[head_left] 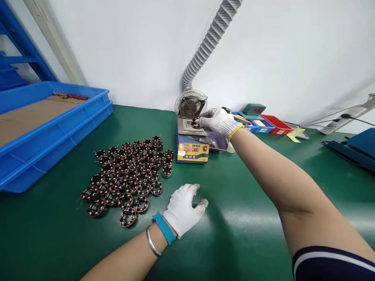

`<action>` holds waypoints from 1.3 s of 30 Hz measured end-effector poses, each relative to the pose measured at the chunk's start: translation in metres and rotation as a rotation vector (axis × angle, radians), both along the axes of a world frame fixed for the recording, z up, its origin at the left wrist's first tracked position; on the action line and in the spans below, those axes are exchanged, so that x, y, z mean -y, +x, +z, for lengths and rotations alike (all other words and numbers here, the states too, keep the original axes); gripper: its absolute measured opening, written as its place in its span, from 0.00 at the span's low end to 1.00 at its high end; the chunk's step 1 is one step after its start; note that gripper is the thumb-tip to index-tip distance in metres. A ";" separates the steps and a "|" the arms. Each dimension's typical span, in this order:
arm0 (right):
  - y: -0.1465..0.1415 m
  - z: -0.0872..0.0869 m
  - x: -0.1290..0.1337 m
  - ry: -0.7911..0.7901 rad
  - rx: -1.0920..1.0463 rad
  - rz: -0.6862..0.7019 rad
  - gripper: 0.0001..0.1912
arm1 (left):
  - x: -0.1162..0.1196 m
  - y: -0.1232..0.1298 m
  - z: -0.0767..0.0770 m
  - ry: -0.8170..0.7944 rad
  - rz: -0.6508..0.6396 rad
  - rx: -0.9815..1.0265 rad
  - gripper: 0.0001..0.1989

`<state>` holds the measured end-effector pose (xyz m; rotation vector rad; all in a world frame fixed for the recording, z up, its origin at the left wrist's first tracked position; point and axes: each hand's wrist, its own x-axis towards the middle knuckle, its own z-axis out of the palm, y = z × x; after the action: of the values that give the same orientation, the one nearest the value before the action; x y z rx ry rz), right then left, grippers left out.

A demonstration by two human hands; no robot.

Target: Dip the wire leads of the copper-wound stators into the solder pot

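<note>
My right hand [218, 121], in a white knit glove with a yellow cuff, pinches a motor stator [195, 123], a small ring with copper windings. It holds the ring over the solder pot [192, 152], a blue and yellow unit with a red digital display. My left hand [184, 208], also gloved in white, rests above the green table with thumb and fingers apart and nothing between them. Left of it stand many copper-wound stators [128, 217] in a loose cluster, some with thin wire ends sticking out.
A blue tray [58, 128] lined with cardboard is at the left, with small rings at its back. Behind the pot are a round fan [191, 107] and a grey duct hose [205, 47]. Blue and red bins [277, 125], a green clock [254, 109] and a power strip [334, 124] line the right.
</note>
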<state>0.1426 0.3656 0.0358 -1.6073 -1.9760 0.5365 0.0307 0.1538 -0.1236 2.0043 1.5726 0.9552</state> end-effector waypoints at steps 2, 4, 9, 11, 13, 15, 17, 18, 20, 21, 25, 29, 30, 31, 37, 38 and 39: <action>0.001 -0.001 0.003 0.007 0.025 -0.002 0.15 | -0.001 -0.001 0.000 -0.001 0.007 0.027 0.20; 0.000 -0.001 0.008 0.021 0.033 -0.021 0.15 | -0.001 -0.002 0.000 -0.005 0.026 0.055 0.20; -0.004 -0.003 0.031 0.034 -0.005 0.006 0.16 | -0.003 -0.003 0.001 0.014 0.121 0.161 0.23; -0.006 -0.004 0.037 0.035 0.027 0.008 0.17 | -0.004 -0.003 0.001 0.029 0.142 0.188 0.24; -0.007 -0.005 0.035 0.096 0.090 -0.009 0.18 | -0.004 -0.003 0.000 0.033 0.140 0.193 0.25; -0.008 -0.006 0.024 0.206 0.171 -0.034 0.19 | -0.004 -0.003 -0.001 0.027 0.132 0.189 0.25; -0.010 -0.006 0.007 0.305 0.267 -0.043 0.18 | -0.004 -0.003 -0.002 0.019 0.128 0.181 0.25; -0.011 -0.005 -0.001 0.336 0.319 -0.043 0.17 | -0.004 -0.003 -0.002 0.017 0.126 0.172 0.24; -0.013 -0.004 -0.016 0.374 0.417 -0.038 0.17 | -0.005 -0.004 -0.002 0.017 0.116 0.143 0.24; -0.015 -0.003 -0.022 0.383 0.460 -0.039 0.17 | -0.005 -0.005 -0.002 0.019 0.113 0.126 0.24; -0.023 -0.008 -0.036 0.373 0.591 -0.067 0.19 | -0.006 -0.005 -0.003 0.038 0.108 0.073 0.23; -0.029 -0.019 -0.040 0.337 0.641 -0.056 0.19 | -0.005 -0.004 -0.004 0.044 0.101 0.032 0.23; -0.030 -0.021 -0.040 0.329 0.646 -0.056 0.19 | -0.005 -0.004 -0.004 0.044 0.100 0.026 0.23; -0.031 -0.021 -0.040 0.323 0.649 -0.058 0.19 | -0.005 -0.004 -0.004 0.044 0.097 0.023 0.24; -0.024 -0.006 -0.030 0.356 0.511 -0.081 0.18 | -0.006 -0.004 -0.003 0.027 0.100 0.048 0.24; -0.021 -0.004 -0.024 0.361 0.444 -0.085 0.17 | -0.006 -0.004 -0.003 0.025 0.108 0.062 0.25; -0.019 -0.003 -0.016 0.360 0.366 -0.083 0.16 | -0.007 -0.004 -0.003 0.025 0.118 0.081 0.25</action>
<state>0.1240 0.3820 0.0325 -1.6266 -2.0981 -0.1559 0.0263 0.1607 -0.1264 1.8816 1.6575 1.0914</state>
